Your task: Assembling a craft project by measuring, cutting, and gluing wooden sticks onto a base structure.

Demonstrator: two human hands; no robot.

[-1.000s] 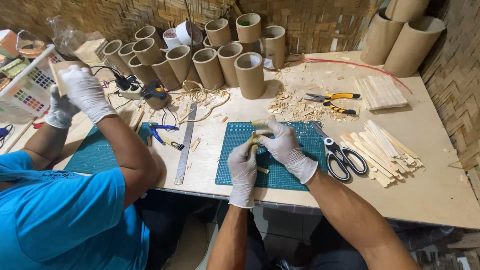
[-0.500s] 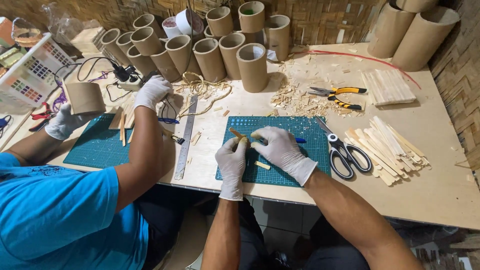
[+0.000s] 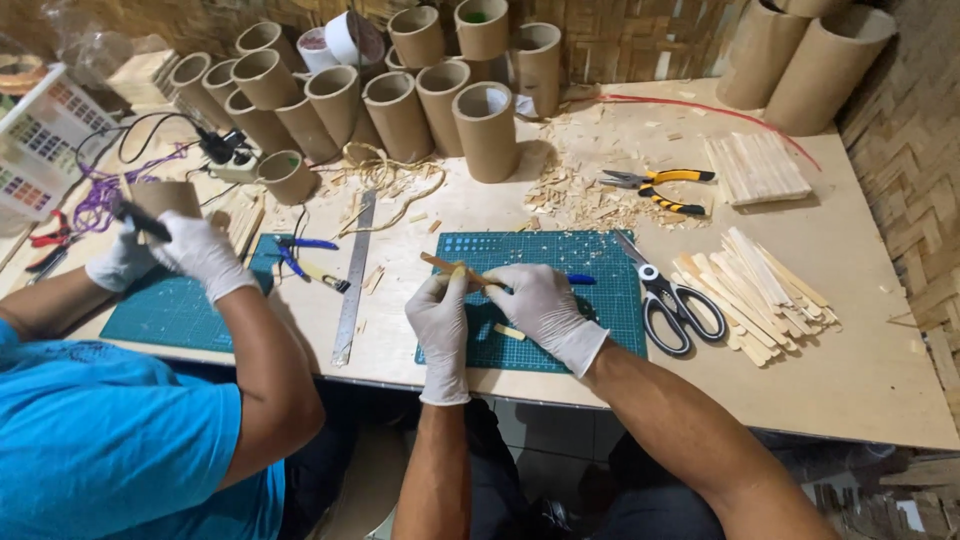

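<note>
Both my hands wear white gloves and work over a green cutting mat (image 3: 590, 325). My left hand (image 3: 440, 315) pinches a thin wooden stick (image 3: 445, 266) that points up and left. My right hand (image 3: 540, 305) grips a blue-handled cutter (image 3: 578, 280), and its fingers meet the stick beside the left hand. A short wooden piece (image 3: 508, 331) lies on the mat below my hands.
A co-worker in a blue shirt at the left holds a cardboard tube (image 3: 165, 198) with gloved hands over another mat. Scissors (image 3: 670, 295), a pile of sticks (image 3: 760, 295), yellow pliers (image 3: 660, 185), a metal ruler (image 3: 354, 275), blue pliers (image 3: 300, 255) and several cardboard tubes (image 3: 485, 130) lie around.
My hands stay on the mat with the stick, shifted slightly. The co-worker's raised hand has come down and both their hands now hold the cardboard tube at the far left.
</note>
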